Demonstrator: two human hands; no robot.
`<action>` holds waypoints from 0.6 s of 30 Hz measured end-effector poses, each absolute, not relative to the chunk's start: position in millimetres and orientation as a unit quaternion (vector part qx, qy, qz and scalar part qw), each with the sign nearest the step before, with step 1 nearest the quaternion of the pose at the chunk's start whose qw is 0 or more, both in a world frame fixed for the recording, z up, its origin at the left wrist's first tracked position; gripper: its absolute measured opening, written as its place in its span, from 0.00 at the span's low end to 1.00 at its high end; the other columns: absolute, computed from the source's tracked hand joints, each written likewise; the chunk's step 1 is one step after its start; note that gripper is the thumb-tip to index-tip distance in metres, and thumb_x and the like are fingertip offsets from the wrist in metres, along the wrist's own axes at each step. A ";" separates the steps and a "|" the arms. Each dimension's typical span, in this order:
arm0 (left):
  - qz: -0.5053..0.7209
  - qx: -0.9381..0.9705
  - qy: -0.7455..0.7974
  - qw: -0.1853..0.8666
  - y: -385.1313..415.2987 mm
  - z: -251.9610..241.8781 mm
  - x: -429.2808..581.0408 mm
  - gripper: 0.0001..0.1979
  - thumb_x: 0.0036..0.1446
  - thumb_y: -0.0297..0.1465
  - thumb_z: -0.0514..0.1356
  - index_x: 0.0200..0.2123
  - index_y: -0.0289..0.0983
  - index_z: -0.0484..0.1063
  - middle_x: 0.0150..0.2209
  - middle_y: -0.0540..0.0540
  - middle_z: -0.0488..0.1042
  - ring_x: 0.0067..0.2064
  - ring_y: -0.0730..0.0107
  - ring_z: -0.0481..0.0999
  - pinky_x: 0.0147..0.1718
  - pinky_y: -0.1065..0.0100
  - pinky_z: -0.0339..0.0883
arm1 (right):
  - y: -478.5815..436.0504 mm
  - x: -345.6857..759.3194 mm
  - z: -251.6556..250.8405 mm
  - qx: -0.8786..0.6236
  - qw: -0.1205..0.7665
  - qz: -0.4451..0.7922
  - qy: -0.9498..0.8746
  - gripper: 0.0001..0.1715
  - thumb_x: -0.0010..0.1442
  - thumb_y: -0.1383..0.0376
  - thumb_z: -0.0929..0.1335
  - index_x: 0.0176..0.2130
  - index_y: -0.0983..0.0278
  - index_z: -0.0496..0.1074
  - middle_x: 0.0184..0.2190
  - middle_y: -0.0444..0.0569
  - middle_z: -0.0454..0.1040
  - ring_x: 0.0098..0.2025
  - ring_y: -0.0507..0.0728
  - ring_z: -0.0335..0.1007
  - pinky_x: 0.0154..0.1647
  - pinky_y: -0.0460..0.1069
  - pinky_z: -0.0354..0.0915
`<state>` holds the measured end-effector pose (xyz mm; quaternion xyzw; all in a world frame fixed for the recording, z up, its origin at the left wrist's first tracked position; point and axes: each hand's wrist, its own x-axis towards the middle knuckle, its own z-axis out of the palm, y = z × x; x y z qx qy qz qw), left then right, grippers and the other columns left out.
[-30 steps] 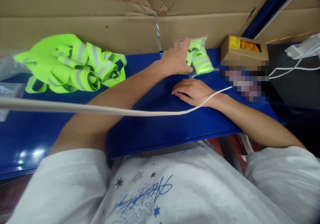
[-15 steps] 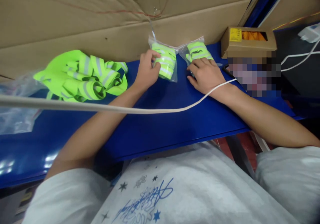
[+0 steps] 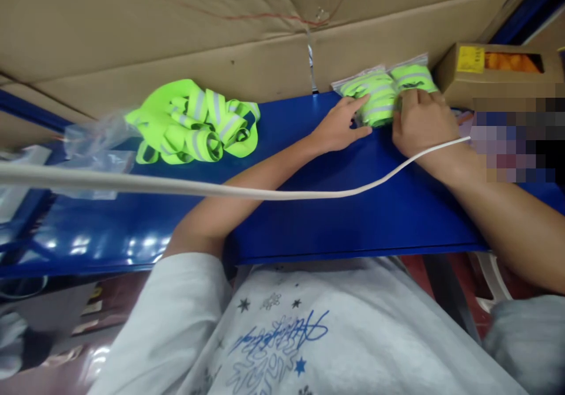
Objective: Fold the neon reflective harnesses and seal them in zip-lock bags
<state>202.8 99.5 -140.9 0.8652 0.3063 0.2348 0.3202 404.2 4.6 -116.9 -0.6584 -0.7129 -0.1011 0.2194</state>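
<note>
My left hand is at the left edge of a clear zip bag of fluorescent yellow reflective straps, its fingers on top and its thumb at the lower side. My right hand curls over the front of a second bag of reflective straps, hiding its lower part; those fingertips are partly hidden. Both bags lie side by side against the cardboard. Left of my hands lies a loose heap of yellow reflective strapping with grey stripes.
A white cable crosses in front of both forearms. Clear plastic bags lie at the left of the blue table. An open-windowed cardboard box with orange contents stands at right, beside a blurred-out patch. Cardboard lines the back.
My left hand has brought the left bag rightward, up against the other bag. My right hand has shifted slightly right with its bag, its fingers more curled. The whole view has swung left.
</note>
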 end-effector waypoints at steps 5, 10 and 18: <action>0.175 0.920 0.298 0.187 68.9 -102.9 131.2 0.37 0.70 0.43 0.61 0.77 0.44 0.57 0.75 0.40 0.62 0.73 0.43 0.63 0.74 0.41 0.53 | -10.8 383.9 -109.6 -0.587 0.232 -0.129 -0.765 0.33 0.73 0.65 0.61 0.73 0.67 0.63 0.73 0.69 0.62 0.72 0.78 0.61 0.71 0.76 0.56; 0.279 0.836 0.472 0.023 33.3 -73.4 -17.3 0.29 0.66 0.51 0.62 0.68 0.56 0.68 0.70 0.54 0.67 0.72 0.36 0.59 0.74 0.34 0.45 | -22.5 355.4 -116.4 -0.475 0.223 -0.078 -0.848 0.29 0.76 0.62 0.62 0.71 0.66 0.66 0.72 0.65 0.65 0.73 0.76 0.63 0.70 0.72 0.61; 0.260 0.570 0.780 0.019 16.5 -59.8 -212.7 0.29 0.44 0.61 0.62 0.44 0.51 0.69 0.28 0.46 0.69 0.67 0.30 0.60 0.58 0.34 0.56 | -23.1 351.5 -133.0 -0.400 0.221 -0.065 -0.887 0.25 0.76 0.62 0.61 0.64 0.68 0.73 0.68 0.65 0.70 0.71 0.75 0.66 0.69 0.72 0.62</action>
